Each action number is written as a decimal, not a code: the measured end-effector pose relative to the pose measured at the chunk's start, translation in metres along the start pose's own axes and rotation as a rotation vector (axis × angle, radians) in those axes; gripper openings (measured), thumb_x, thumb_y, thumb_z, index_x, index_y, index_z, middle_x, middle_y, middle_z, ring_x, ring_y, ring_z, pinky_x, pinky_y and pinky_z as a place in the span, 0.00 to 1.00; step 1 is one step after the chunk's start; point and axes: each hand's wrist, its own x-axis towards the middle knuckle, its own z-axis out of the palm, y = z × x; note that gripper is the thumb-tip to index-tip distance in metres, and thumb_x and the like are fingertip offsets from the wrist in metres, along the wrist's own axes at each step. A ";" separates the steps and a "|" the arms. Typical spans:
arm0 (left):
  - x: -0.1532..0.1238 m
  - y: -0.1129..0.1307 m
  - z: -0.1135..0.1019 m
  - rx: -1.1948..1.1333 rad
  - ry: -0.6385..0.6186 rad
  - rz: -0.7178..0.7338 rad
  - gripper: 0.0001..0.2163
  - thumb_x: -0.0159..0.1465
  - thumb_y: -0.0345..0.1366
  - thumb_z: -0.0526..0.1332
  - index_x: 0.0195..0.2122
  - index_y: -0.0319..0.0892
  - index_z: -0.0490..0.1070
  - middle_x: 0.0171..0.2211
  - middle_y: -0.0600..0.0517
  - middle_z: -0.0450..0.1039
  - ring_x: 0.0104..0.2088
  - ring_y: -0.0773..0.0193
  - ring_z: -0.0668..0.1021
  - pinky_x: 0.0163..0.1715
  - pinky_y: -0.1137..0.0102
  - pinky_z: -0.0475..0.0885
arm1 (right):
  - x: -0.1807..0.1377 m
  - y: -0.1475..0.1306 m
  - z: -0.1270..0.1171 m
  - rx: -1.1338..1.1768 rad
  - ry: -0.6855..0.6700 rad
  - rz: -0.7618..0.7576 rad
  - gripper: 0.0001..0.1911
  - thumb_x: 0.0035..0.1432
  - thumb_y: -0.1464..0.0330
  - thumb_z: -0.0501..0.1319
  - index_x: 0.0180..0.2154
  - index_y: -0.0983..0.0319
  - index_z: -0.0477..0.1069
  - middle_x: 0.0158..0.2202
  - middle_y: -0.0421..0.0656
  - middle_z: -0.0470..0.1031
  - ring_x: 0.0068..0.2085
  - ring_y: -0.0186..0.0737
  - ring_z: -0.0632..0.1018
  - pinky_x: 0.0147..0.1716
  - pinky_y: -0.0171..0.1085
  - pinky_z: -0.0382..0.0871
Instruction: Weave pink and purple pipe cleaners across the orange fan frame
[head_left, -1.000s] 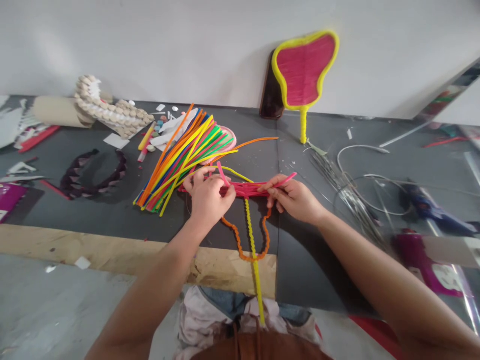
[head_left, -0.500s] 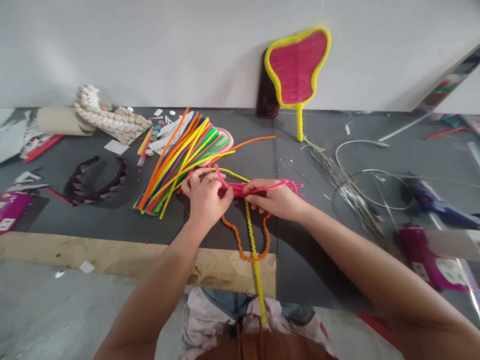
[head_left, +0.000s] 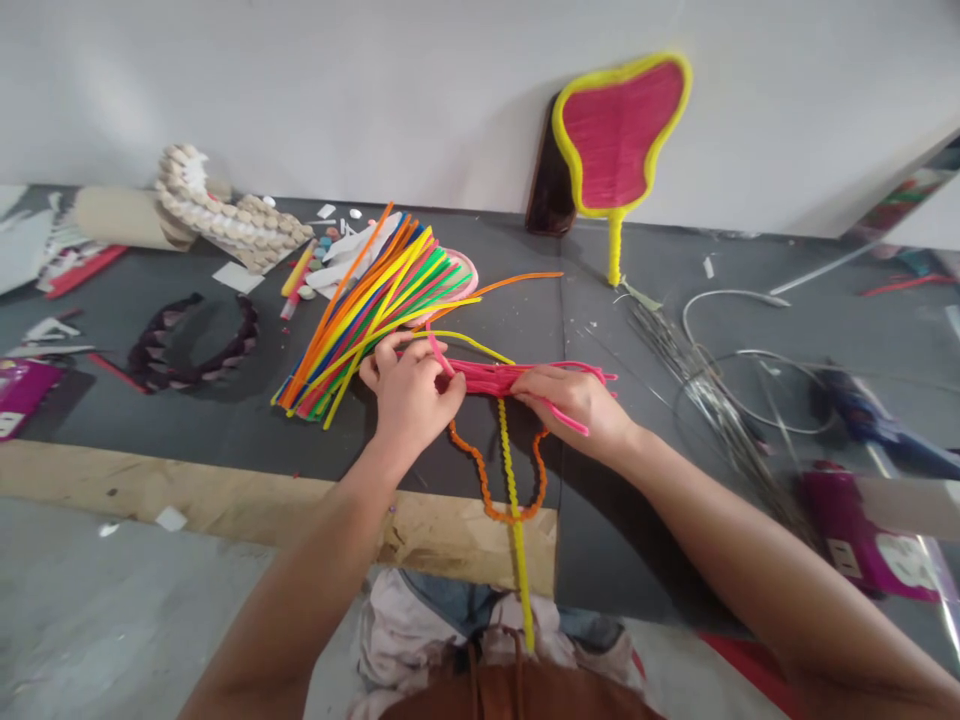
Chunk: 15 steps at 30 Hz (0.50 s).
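Note:
My left hand [head_left: 409, 385] is closed on the left end of a band of pink pipe cleaners [head_left: 491, 377] wound across a frame. My right hand [head_left: 574, 402] pinches a loose pink pipe cleaner [head_left: 566, 418] at the band's right end; its free tip points down and to the right. Below the band hang an orange wavy outline [head_left: 480, 470] and a yellow stem [head_left: 514, 510] that runs toward me. A fan of coloured pipe cleaners [head_left: 367, 315] lies just left of my left hand.
A finished pink fan with yellow edging [head_left: 619, 130] leans on the wall. Bare wires [head_left: 697, 385] and a wire loop lie to the right, with a blue glue gun [head_left: 862, 415] beyond. A dark headband [head_left: 195, 345] and a shell piece [head_left: 217, 220] lie at left.
My right hand has swung the loose pink pipe cleaner round, from pointing up and right to pointing down and right, and slid along the band. My left hand has kept its hold.

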 end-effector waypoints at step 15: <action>-0.025 0.028 -0.040 0.176 0.203 0.387 0.16 0.67 0.30 0.56 0.55 0.50 0.69 0.56 0.49 0.73 0.65 0.52 0.62 0.63 0.50 0.51 | -0.003 0.006 0.009 -0.096 -0.002 -0.103 0.13 0.65 0.76 0.51 0.42 0.65 0.74 0.41 0.50 0.78 0.44 0.42 0.79 0.43 0.38 0.73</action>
